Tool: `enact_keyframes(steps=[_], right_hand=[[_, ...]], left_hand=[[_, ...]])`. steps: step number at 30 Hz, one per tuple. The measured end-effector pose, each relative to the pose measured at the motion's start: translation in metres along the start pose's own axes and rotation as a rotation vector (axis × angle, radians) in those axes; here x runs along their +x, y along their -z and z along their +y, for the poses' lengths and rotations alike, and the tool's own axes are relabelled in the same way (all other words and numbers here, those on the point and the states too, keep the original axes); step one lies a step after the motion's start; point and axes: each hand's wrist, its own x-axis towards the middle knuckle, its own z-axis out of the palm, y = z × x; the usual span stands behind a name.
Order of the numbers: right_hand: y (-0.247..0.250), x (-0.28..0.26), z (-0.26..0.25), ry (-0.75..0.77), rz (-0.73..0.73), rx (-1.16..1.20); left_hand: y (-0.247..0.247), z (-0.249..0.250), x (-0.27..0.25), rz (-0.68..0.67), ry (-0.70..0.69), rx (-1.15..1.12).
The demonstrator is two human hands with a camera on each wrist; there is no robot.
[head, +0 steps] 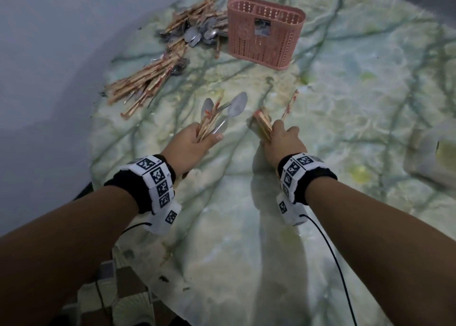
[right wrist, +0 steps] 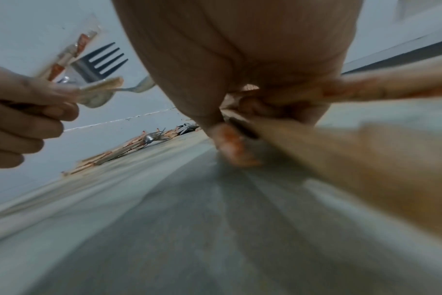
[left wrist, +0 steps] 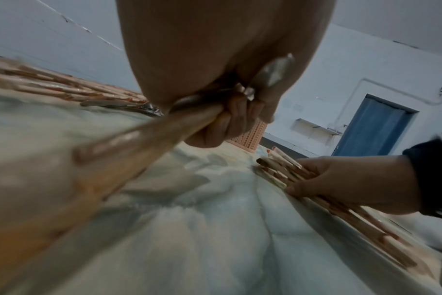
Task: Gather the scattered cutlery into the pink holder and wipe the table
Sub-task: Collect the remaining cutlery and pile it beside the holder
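- Both hands are full: the left hand (head: 191, 139) grips a mixed bundle (head: 217, 117) of wrapped chopsticks, spoons and a fork, and the right hand (head: 283, 140) clutches its own chopstick bundle (head: 262, 126).
- Ahead of both hands, well apart from them, stands the pink holder (head: 264, 32), upright, mouth up, long side facing them.
- Both bundles point forward, roughly toward it; neither hand looks clearly nearer.
- Loose cutlery (head: 172, 54) lies beyond the left hand, just beside the holder.
- Beneath the hands is a glossy green-veined marble table (head: 345, 128); plain pale walls and a blue door (left wrist: 371, 127) enclose the room.
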Motion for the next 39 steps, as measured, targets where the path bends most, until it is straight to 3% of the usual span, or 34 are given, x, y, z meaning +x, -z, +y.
enact_keyframes(steps=[5, 10, 17, 23, 29, 33, 39], right_hand=[[0.009, 0.002, 0.009, 0.034, -0.034, -0.041], [0.018, -0.005, 0.004, -0.002, -0.157, 0.118], [0.033, -0.022, -0.034, 0.049, -0.132, 0.814], [0.044, -0.039, -0.075, 0.046, -0.353, 1.298], [0.03, -0.034, -0.113, 0.077, -0.321, 1.241], [0.011, -0.019, -0.152, 0.004, -0.243, 1.191], [-0.028, 0.006, -0.223, -0.086, -0.166, 1.17]], left_hand=[[0.005, 0.008, 0.003, 0.053, -0.051, 0.007], [0.011, 0.014, 0.003, 0.046, -0.077, 0.068], [0.033, 0.014, -0.004, 0.082, -0.055, -0.132], [0.066, 0.003, 0.001, 0.139, -0.052, -0.144], [0.103, -0.012, 0.02, 0.185, -0.059, -0.182], [0.134, -0.027, 0.041, 0.062, -0.029, -0.352], [0.196, -0.053, 0.078, -0.068, 0.01, -0.271]])
